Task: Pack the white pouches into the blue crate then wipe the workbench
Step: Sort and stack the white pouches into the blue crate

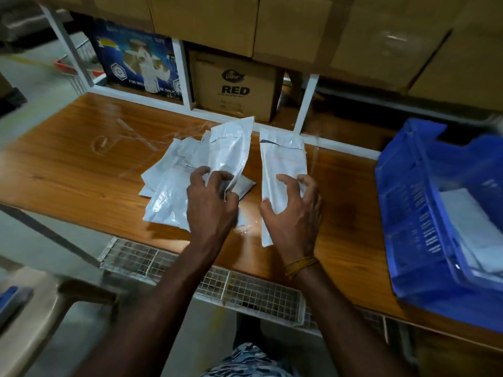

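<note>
My left hand [211, 198] has its fingers curled into the heap of white pouches [174, 183], pinching one raised pouch [231, 148] that stands up off the pile at a tilt. My right hand [292, 210] is curled round the near half of a single long pouch [283, 156], thumb on one edge and fingers on the other, while the pouch lies flat on the surface [68, 159] just beside the heap. Both sit about midway along the wooden surface, closer to its near edge than its far one. A yellow band [299, 265] circles my right wrist. At the right end of the surface stands the blue crate [413, 213], well apart from the pouches, with white packets [473, 227] already lying inside. Along the far edge I see a white shelf frame [306, 104] holding a brown carton [234, 85] marked RED and a blue box [136, 55].
</note>
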`<state>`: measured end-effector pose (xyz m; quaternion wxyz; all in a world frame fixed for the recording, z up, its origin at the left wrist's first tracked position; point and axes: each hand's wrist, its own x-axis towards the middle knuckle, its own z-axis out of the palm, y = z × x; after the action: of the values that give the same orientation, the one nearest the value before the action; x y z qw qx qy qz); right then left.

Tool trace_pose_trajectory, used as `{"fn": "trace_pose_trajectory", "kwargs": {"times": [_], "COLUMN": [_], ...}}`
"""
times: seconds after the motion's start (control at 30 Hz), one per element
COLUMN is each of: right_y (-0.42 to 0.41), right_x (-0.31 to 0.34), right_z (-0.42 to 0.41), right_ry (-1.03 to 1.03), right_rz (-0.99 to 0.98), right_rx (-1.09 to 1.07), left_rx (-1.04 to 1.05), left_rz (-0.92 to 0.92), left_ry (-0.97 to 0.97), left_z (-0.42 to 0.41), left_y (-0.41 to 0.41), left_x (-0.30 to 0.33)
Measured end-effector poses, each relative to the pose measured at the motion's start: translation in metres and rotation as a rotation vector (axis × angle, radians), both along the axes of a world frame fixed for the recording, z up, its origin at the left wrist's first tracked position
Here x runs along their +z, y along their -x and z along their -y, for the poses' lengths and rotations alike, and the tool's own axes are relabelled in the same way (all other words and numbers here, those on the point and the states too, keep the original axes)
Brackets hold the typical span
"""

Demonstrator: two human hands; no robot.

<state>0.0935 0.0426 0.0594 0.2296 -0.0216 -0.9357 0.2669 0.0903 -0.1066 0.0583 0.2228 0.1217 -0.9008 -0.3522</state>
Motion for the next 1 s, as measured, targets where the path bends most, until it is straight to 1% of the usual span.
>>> {"fn": "trace_pose_trajectory", "kwargs": {"times": [0.2, 0.47, 0.63, 0.8, 0.9, 1.0], "right_y": [-0.053, -0.099, -0.111, -0.115, -0.107, -0.088], "right_x": [0.034, 0.067, 0.085, 0.101, 0.103, 0.097], "right_z": [-0.047, -0.122, -0.184, -0.265, -0.319, -0.372], "right_ry": [0.028, 0.065, 0.077, 0.073, 0.06, 0.034], "right_rz": [-0.097, -0.207, -0.272, -0.312, -0.338, -0.293], "right_rx": [-0.068, -0.159, -0.232, -0.289, -0.319, -0.361], "left_rx": [-0.131, -0.31, -0.415, -0.496, -0.536, -0.545], "left_rz": [-0.14, -0.211, -0.254, -0.304, -0.287, -0.244], "left_ry": [-0.082, -0.168, -0.205, -0.27, -0.266, -0.229], "left_z": [-0.04, -0.12, -0.187, -0.273, -0.327, -0.376], "left_y": [-0.045, -0.074, -0.076, -0.068, -0.056, -0.036], "left_x": [0.027, 0.056, 0.07, 0.087, 0.092, 0.096]}}
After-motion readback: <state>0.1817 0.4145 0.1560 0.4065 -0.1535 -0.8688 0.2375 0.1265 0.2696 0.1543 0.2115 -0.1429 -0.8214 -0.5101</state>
